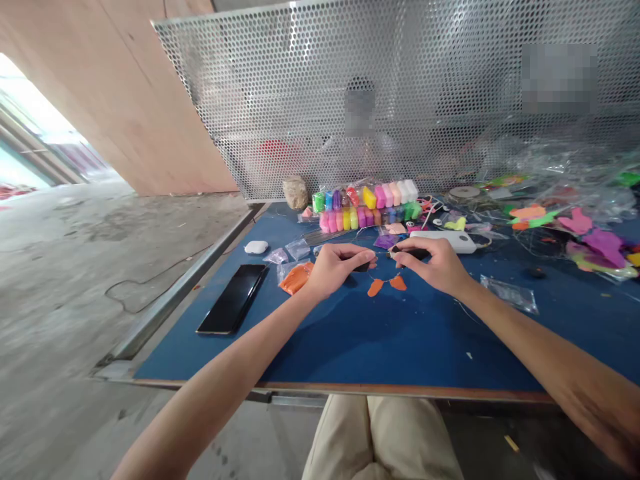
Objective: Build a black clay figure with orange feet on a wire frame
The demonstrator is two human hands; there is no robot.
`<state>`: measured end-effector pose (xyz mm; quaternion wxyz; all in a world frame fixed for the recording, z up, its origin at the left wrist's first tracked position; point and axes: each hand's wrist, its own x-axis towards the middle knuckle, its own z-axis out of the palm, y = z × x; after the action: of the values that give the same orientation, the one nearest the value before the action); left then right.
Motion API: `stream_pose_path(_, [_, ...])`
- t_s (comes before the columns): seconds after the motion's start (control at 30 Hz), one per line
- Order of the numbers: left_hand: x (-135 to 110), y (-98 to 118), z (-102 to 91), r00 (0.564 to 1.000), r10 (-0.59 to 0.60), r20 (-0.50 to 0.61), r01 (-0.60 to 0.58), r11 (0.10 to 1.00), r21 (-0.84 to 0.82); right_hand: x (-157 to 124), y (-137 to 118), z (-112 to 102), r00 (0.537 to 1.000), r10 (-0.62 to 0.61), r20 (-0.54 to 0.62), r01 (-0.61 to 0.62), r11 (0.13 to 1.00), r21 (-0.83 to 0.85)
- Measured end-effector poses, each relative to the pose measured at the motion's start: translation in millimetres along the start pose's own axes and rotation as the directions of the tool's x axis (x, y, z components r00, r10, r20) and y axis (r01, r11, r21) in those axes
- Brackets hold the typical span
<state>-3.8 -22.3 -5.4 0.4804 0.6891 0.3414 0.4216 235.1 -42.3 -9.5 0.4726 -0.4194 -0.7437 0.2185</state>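
Note:
My left hand and my right hand rest on a blue table, fingers curled. Each pinches a small dark object, the left one, the right one; what they are I cannot make out. A thin wire seems to run between them. Two orange clay petals lie on the table just below the hands. An orange clay lump in a plastic bag lies beside my left hand.
A black phone lies at the left, a white earbud case behind it. Packs of coloured clay sticks stand at the back. A white power bank, clay shapes and plastic wrappers lie right. A perforated metal screen backs the table.

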Motion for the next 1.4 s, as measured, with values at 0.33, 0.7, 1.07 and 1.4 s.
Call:
stream_pose_path(0.33, [-1, 1, -0.2, 0.998, -0.041, 0.04, 0.046, 0.991, -0.125, 1, 5, -2, 0.997, 0.027, 0.071, -0.022, 0.998, -0.062])
stream_pose_path(0.7, [-1, 2, 1.0, 1.0, 0.023, -0.004, -0.023, 0.999, 0.032, -1, 3, 3, 0.999, 0.048, 0.007, -0.048, 0.996, 0.07])
stream_pose_path(1.07, [-1, 3, 0.1, 0.999, 0.036, 0.022, -0.037, 0.998, 0.046, 3, 2, -1, 0.988, 0.125, 0.089, -0.141, 0.967, 0.21])
stream_pose_path(1.4, [-10, 4, 12.2, 0.997, -0.046, -0.055, 0.046, 0.999, -0.005, -1, 4, 5, 0.927, -0.304, -0.22, 0.214, 0.91, -0.356])
